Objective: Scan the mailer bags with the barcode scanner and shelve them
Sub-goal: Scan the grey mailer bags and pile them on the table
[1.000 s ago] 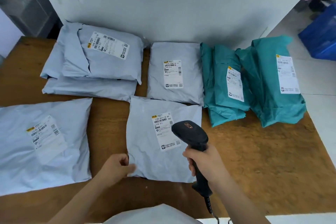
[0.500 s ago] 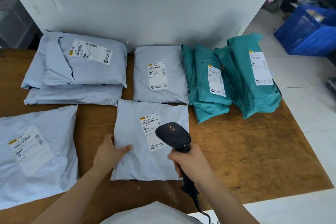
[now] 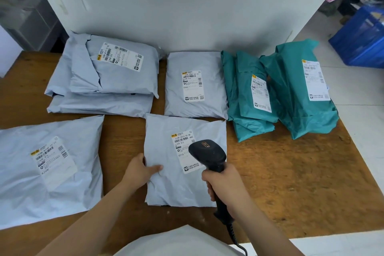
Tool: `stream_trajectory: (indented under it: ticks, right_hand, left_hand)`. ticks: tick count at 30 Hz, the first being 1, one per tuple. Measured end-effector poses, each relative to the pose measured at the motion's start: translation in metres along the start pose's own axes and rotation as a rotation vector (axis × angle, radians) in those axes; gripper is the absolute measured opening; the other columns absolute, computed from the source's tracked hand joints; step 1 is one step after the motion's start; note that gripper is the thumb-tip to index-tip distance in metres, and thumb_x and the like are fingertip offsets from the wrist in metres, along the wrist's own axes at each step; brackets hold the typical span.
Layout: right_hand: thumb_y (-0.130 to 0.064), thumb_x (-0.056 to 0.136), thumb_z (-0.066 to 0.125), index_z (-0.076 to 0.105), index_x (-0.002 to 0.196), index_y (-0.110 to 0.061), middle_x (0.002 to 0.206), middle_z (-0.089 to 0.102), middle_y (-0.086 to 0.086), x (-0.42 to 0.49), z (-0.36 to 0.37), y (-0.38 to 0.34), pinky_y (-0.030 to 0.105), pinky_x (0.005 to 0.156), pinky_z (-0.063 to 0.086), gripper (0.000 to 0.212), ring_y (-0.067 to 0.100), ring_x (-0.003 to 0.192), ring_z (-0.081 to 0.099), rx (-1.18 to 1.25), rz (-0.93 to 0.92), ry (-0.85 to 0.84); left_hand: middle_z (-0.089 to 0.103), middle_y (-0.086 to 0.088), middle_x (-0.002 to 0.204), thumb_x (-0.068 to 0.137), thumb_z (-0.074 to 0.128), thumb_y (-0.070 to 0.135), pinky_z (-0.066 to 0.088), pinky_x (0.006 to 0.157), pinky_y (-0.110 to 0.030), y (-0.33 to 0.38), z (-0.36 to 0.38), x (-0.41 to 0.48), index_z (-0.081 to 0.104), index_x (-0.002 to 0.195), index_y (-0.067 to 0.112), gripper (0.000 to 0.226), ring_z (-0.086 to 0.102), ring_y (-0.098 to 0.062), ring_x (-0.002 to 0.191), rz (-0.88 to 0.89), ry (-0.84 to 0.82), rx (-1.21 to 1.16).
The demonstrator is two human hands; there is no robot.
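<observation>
A grey mailer bag (image 3: 166,137) with a white label (image 3: 184,141) lies at the middle front of the wooden table (image 3: 291,183). My left hand (image 3: 141,170) grips its left edge, thumb on top. My right hand (image 3: 226,183) holds a black barcode scanner (image 3: 207,154), whose head hangs over the label's lower right part. Other grey mailers lie at the near left (image 3: 47,170), back left (image 3: 110,75) and back middle (image 3: 195,85). Two teal mailers (image 3: 247,97) (image 3: 299,89) lie at the back right.
A white panel (image 3: 187,6) stands upright behind the bags. A blue crate (image 3: 361,41) sits on the tiled floor at the right. The scanner's cable (image 3: 234,237) hangs off the table's front edge. Bare wood shows at the right front.
My left hand has slid onto the left edge of the front grey mailer and gripped it. The scanner has stayed over its label while the view shifted.
</observation>
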State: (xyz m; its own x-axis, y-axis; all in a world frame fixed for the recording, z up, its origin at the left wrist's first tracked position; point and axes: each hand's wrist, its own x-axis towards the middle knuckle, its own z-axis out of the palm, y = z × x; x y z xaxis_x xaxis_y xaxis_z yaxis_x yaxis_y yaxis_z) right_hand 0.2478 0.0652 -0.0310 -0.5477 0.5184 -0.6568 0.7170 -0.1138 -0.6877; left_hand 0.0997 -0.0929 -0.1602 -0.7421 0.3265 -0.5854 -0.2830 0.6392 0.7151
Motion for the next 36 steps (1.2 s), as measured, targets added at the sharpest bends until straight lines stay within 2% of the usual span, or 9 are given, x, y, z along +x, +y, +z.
stream_trajectory:
  ticks: [3,8,14,19,24,27,29,32,36]
  right_hand:
    - [-0.005,0.075,0.056,0.055,0.072,-0.007,0.056,0.048,0.009,0.001,0.003,-0.002,0.024,0.045,0.041,0.004,0.017,0.043,0.044,-0.028,0.014,-0.023]
    - [-0.006,0.076,0.056,0.056,0.074,-0.007,0.059,0.048,0.010,0.001,0.005,-0.004,0.024,0.045,0.041,0.002,0.018,0.045,0.044,-0.034,0.022,-0.046]
    - [-0.006,0.077,0.057,0.057,0.076,-0.007,0.058,0.049,0.009,0.001,0.004,-0.004,0.024,0.045,0.042,0.001,0.017,0.044,0.045,-0.032,0.042,-0.060]
    - [-0.008,0.077,0.058,0.058,0.079,-0.008,0.059,0.050,0.008,0.000,0.005,-0.004,0.023,0.046,0.042,0.002,0.016,0.045,0.046,-0.029,0.063,-0.070]
    - [-0.007,0.077,0.058,0.057,0.079,-0.008,0.059,0.049,0.008,-0.001,0.004,-0.005,0.023,0.046,0.042,0.002,0.017,0.044,0.045,-0.010,0.063,-0.066]
    - [-0.007,0.077,0.058,0.057,0.077,-0.007,0.058,0.050,0.008,-0.002,0.004,-0.006,0.025,0.046,0.042,0.001,0.017,0.044,0.045,0.001,0.047,-0.050]
    - [-0.006,0.077,0.059,0.055,0.073,-0.006,0.056,0.049,0.008,-0.002,0.003,-0.006,0.025,0.046,0.041,0.005,0.017,0.043,0.044,0.011,0.030,-0.030]
    - [-0.004,0.077,0.058,0.051,0.065,-0.006,0.052,0.046,0.009,-0.001,0.002,-0.007,0.023,0.043,0.039,0.014,0.015,0.038,0.042,0.014,0.004,-0.023]
    - [-0.006,0.077,0.060,0.049,0.059,-0.004,0.043,0.045,0.009,0.001,0.007,-0.005,0.027,0.047,0.039,0.021,0.017,0.034,0.041,-0.019,0.002,-0.055]
  left_hand:
    - [0.056,0.010,0.088,0.071,0.081,0.029,0.046,0.061,-0.022,-0.002,-0.001,0.002,0.049,0.091,0.022,0.038,0.058,-0.017,0.086,0.008,0.004,0.028]
    - [0.055,0.010,0.088,0.072,0.080,0.028,0.044,0.060,-0.020,-0.002,0.001,0.001,0.045,0.081,0.029,0.037,0.057,-0.014,0.084,0.014,0.008,0.038]
    - [0.056,0.006,0.095,0.073,0.079,0.028,0.043,0.059,-0.018,-0.002,0.001,0.000,0.048,0.101,0.017,0.043,0.056,-0.013,0.084,0.008,0.013,0.046]
    - [0.056,0.006,0.096,0.074,0.079,0.028,0.042,0.057,-0.017,-0.001,0.002,-0.001,0.049,0.100,0.017,0.041,0.054,-0.010,0.080,0.005,0.020,0.046]
    - [0.056,0.009,0.091,0.074,0.079,0.027,0.045,0.060,-0.020,0.001,0.000,-0.003,0.046,0.083,0.029,0.035,0.057,-0.014,0.085,-0.003,0.008,0.014]
    - [0.061,0.002,0.099,0.078,0.074,0.014,0.049,0.071,-0.027,0.008,0.001,-0.006,0.053,0.103,0.016,0.033,0.060,-0.019,0.091,-0.006,0.014,-0.068]
    - [0.061,0.005,0.098,0.084,0.064,0.004,0.048,0.071,-0.025,0.021,-0.004,-0.015,0.052,0.113,0.013,0.034,0.059,-0.013,0.086,0.031,0.030,-0.163]
    - [0.057,0.013,0.091,0.086,0.059,-0.001,0.045,0.064,-0.021,0.039,-0.036,-0.033,0.048,0.112,0.021,0.035,0.057,-0.007,0.081,0.078,0.058,-0.218]
    - [0.069,0.005,0.082,0.071,0.073,-0.003,0.054,0.054,-0.024,0.034,-0.121,-0.059,0.057,0.102,0.022,0.043,0.068,-0.012,0.070,0.113,0.117,-0.318]
